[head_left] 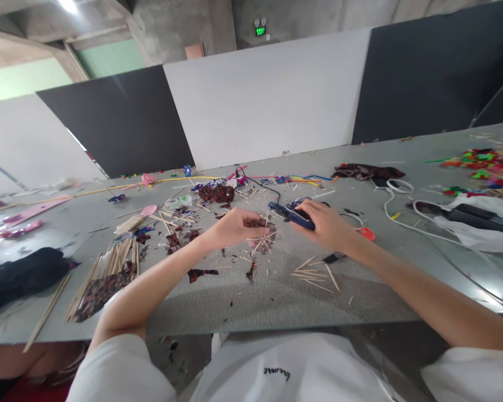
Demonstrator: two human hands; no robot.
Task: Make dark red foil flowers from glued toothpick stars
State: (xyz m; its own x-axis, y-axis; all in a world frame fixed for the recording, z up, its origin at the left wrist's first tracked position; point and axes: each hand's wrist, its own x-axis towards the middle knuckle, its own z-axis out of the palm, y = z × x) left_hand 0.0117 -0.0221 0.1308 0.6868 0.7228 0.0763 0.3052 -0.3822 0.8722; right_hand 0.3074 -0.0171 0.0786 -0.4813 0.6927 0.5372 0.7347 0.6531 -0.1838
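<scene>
My left hand [232, 228] is closed on a small bundle of thin wooden sticks [262, 243] that fan out around a dark red patterned piece. Part of that piece is hidden behind the fingers. My right hand [324, 223] grips a dark blue glue gun [291, 214], its front end pointing left, just above and to the right of the sticks. A thin black cord [262, 186] runs close to the tool's front. Cut sticks [314, 274] lie below my right hand, and dark fabric scraps [203, 273] lie below my left forearm.
A bag of wooden sticks and dark patterned material [104, 290] lies to the left, beside dark cloth [25, 273]. White cables [427, 223] cross the right side. Colourful pieces [482, 164] are heaped at far right. White and black panels [272, 111] stand behind the table.
</scene>
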